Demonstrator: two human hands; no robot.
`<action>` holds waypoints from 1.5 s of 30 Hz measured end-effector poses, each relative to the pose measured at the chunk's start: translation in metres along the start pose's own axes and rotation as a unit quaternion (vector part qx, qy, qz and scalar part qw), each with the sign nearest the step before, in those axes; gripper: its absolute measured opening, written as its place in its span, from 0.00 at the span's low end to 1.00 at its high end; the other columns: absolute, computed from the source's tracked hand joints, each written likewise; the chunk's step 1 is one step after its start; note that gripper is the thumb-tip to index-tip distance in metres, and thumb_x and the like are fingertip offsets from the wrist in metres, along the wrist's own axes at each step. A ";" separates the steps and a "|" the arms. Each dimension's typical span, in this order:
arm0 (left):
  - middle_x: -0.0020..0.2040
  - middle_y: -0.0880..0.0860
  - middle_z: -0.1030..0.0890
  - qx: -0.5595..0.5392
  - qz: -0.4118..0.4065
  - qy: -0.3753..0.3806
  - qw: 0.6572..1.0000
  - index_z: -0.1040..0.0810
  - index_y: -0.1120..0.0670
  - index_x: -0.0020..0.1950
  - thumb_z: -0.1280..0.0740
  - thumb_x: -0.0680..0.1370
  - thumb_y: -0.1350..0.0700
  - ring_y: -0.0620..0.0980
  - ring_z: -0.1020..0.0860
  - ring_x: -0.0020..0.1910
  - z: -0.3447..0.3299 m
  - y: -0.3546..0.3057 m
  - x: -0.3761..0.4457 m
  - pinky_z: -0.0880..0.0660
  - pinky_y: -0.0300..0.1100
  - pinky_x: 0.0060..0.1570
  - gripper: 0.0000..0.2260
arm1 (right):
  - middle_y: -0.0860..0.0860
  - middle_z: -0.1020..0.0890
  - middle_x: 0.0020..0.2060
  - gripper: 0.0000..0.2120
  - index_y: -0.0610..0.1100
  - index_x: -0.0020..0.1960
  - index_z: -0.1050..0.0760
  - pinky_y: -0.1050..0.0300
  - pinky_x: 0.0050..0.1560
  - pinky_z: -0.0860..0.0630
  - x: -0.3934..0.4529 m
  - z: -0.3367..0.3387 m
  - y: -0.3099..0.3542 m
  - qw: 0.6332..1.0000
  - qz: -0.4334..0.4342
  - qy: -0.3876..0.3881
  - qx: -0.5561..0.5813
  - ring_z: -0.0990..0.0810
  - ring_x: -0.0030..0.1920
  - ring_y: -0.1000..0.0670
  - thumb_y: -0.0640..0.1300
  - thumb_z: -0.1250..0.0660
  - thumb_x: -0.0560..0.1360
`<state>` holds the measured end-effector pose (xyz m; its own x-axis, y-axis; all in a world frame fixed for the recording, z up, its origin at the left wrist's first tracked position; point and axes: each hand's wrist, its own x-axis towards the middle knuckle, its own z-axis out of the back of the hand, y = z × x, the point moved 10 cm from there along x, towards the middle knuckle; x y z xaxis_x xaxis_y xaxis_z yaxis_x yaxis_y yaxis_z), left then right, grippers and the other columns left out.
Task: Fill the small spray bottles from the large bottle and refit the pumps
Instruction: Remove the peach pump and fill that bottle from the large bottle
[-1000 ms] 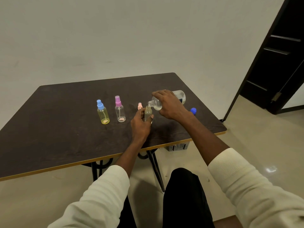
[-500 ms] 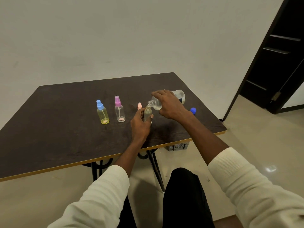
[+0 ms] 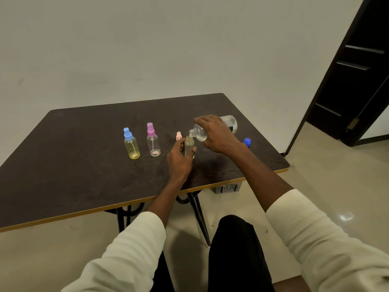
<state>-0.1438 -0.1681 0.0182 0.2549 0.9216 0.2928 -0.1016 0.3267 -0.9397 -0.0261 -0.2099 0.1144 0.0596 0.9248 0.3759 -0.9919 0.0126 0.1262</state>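
My right hand (image 3: 216, 134) grips the large clear bottle (image 3: 229, 123), tipped on its side with its open neck just above a small open spray bottle (image 3: 189, 146). My left hand (image 3: 179, 159) holds that small bottle upright on the dark table (image 3: 73, 169). A pink pump (image 3: 178, 135) lies just behind my left fingers. Further left stand a small yellow bottle with a blue pump (image 3: 131, 144) and a small clear bottle with a purple pump (image 3: 153, 141). The large bottle's blue cap (image 3: 247, 141) rests on the table to the right of my right wrist.
The table's yellow-trimmed front edge (image 3: 210, 186) runs close to my knees. A grey perforated basket (image 3: 228, 187) sits on the floor under the table's right corner. A dark open door (image 3: 357, 81) stands at the right.
Hardly anything has shifted. Both hands keep the same hold, with the large bottle still tipped over the small one.
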 end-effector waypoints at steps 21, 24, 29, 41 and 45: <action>0.54 0.47 0.19 -0.003 -0.001 -0.001 1.000 0.24 0.53 0.66 0.27 0.76 0.58 0.45 0.20 0.55 0.000 0.000 0.000 0.21 0.45 0.58 0.18 | 0.46 0.29 0.71 0.35 0.44 0.73 0.35 0.49 0.72 0.41 0.000 0.000 0.001 1.000 -0.002 0.004 0.001 0.35 0.71 0.44 0.36 0.27 0.69; 0.53 0.45 0.20 -0.001 -0.004 -0.002 1.000 0.24 0.53 0.66 0.27 0.77 0.58 0.44 0.20 0.53 0.000 0.000 0.001 0.22 0.41 0.56 0.18 | 0.46 0.29 0.70 0.35 0.44 0.73 0.35 0.49 0.72 0.41 0.000 0.000 0.001 1.000 -0.001 0.004 -0.002 0.34 0.71 0.44 0.37 0.27 0.69; 0.53 0.44 0.21 0.003 -0.006 0.000 1.000 0.24 0.54 0.67 0.27 0.77 0.58 0.43 0.21 0.54 0.000 0.000 0.001 0.24 0.38 0.54 0.19 | 0.46 0.29 0.70 0.36 0.44 0.73 0.34 0.48 0.72 0.41 0.000 0.000 0.001 1.000 -0.003 0.003 0.002 0.34 0.71 0.44 0.36 0.26 0.69; 0.55 0.47 0.19 0.002 -0.008 0.001 1.000 0.24 0.54 0.67 0.27 0.77 0.58 0.46 0.20 0.55 -0.001 -0.001 0.001 0.23 0.41 0.56 0.19 | 0.45 0.29 0.71 0.35 0.43 0.74 0.35 0.48 0.72 0.41 0.000 0.000 0.000 1.000 -0.004 0.000 0.009 0.34 0.71 0.44 0.37 0.26 0.69; 0.55 0.48 0.19 0.001 -0.005 -0.003 1.000 0.24 0.54 0.66 0.27 0.77 0.59 0.44 0.21 0.54 -0.001 -0.001 0.001 0.23 0.40 0.56 0.18 | 0.46 0.30 0.71 0.35 0.44 0.74 0.35 0.49 0.73 0.41 -0.001 0.000 -0.001 1.000 -0.006 -0.003 0.009 0.34 0.72 0.44 0.37 0.26 0.69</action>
<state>-0.1424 -0.1680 0.0191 0.2505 0.9195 0.3030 -0.1006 0.3360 -0.9365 -0.0248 -0.2104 0.1136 0.0729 0.9225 0.3790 -0.9888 0.0172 0.1483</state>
